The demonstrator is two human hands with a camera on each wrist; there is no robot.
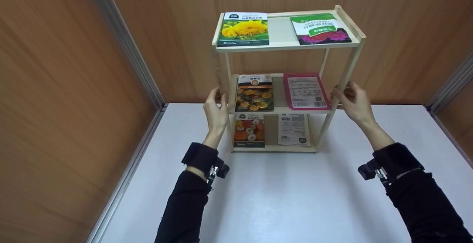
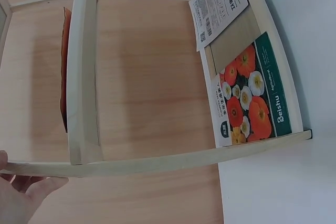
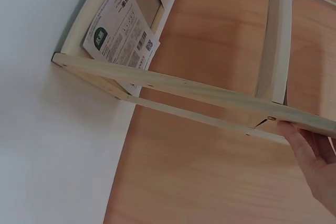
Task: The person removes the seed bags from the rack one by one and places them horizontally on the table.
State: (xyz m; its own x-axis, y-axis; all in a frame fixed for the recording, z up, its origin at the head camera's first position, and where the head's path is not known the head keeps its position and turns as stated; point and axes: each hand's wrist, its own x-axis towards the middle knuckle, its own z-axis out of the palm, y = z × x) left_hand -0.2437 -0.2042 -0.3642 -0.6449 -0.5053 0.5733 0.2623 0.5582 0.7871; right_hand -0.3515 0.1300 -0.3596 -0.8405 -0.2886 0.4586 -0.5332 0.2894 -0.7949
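Observation:
A three-tier wooden shelf [image 1: 282, 30] stands on the white table. My left hand [image 1: 216, 111] grips its left upright near the middle tier, and my right hand [image 1: 356, 104] holds the right upright at about the same height. On the top tier lie a yellow-flower seed packet [image 1: 244, 30] and a green-and-white packet with pink flowers [image 1: 321, 29]. The middle tier bears an orange-flower packet [image 1: 255, 94] and a pink-edged packet [image 1: 307, 91], printed side up. At the bottom are a red-and-white-flower packet [image 2: 249, 98] and a white printed packet [image 3: 123, 30].
Behind the shelf rises a wood-grain panel [image 1: 184, 43], with another panel [image 1: 66, 106] on the left. Metal rails [image 1: 125, 50] run along the corners. The white tabletop [image 1: 273, 195] extends in front of the shelf and to both sides.

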